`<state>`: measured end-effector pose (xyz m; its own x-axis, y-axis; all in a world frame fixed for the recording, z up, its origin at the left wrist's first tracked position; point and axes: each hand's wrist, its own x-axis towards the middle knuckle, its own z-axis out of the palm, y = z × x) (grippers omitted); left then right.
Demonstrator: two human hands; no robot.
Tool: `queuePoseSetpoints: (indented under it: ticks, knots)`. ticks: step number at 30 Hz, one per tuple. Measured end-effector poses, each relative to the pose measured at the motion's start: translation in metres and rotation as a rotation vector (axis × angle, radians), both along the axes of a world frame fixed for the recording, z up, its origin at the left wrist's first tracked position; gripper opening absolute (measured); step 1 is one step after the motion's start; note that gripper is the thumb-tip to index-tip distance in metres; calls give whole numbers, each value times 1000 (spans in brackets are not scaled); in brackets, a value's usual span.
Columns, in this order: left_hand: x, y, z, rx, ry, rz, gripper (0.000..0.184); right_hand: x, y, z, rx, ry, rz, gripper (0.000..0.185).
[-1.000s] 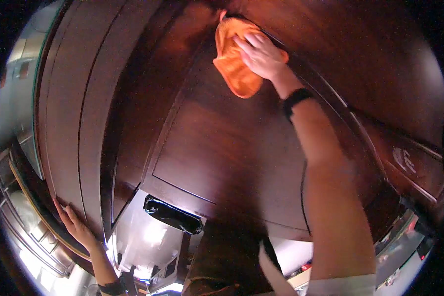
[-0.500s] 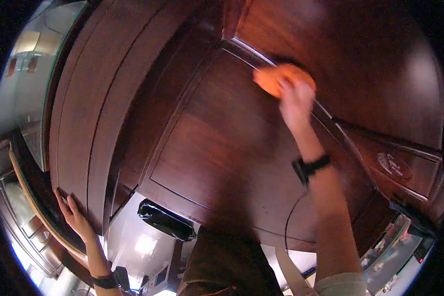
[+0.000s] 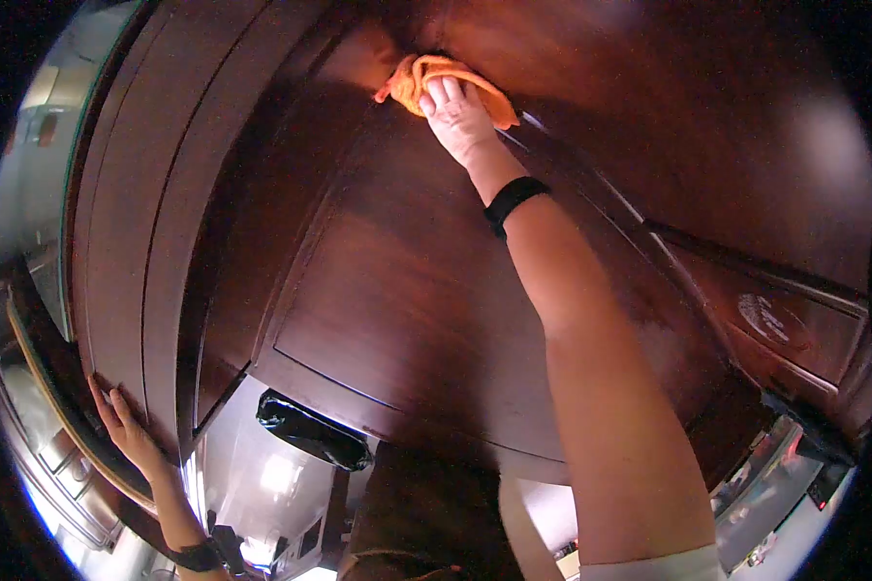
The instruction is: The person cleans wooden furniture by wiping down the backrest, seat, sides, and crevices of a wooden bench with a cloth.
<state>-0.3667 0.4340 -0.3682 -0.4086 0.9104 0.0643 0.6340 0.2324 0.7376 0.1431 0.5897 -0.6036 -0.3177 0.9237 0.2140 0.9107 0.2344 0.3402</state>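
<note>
An orange cloth (image 3: pixel 489 97) lies bunched under my right hand (image 3: pixel 457 118), whose fingers press it against the dark brown wooden furniture at the top of the view. The cloth sits at the inner corner where a flat panel (image 3: pixel 407 290) meets another wooden panel (image 3: pixel 630 87). A black band (image 3: pixel 515 201) is round my right wrist. At the lower left, my left hand (image 3: pixel 131 434) rests with fingers stretched out on the edge of a long wooden side board (image 3: pixel 126 242). Nothing shows in that hand.
A shiny black object (image 3: pixel 312 430) is on the white floor (image 3: pixel 233 436) below the panel. An oval carved or printed mark (image 3: pixel 771 318) shows on the wood at right. A glass-like pane (image 3: pixel 58 184) stands at the far left, above a curved light-edged board (image 3: pixel 53 382).
My right hand has slid the orange cloth up and left along the panel seam to the corner. The left hand stays on the side board as the view shifts slightly.
</note>
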Motion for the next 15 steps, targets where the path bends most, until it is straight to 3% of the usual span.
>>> queuePoseSetpoints:
  ticks: [3, 6, 9, 13, 15]
  knots:
    - [1, 2, 2, -11, 36, -22, 53, 25, -18, 4, -61, 3, 35, 24]
    - [4, 1, -2, 19, -144, 18, 54, 62, -65, 8, -91, -48, 45, 22]
    - [-12, 2, -3, -12, 144, -52, 55, 100, -128, 18, -354, -81, -140, 31]
    - [-20, 2, -5, -6, 102, -68, 55, 158, -221, 23, -323, -148, -271, 27]
    - [-26, 2, -6, -8, 193, -146, 55, 171, -248, 31, -421, -172, -487, 28]
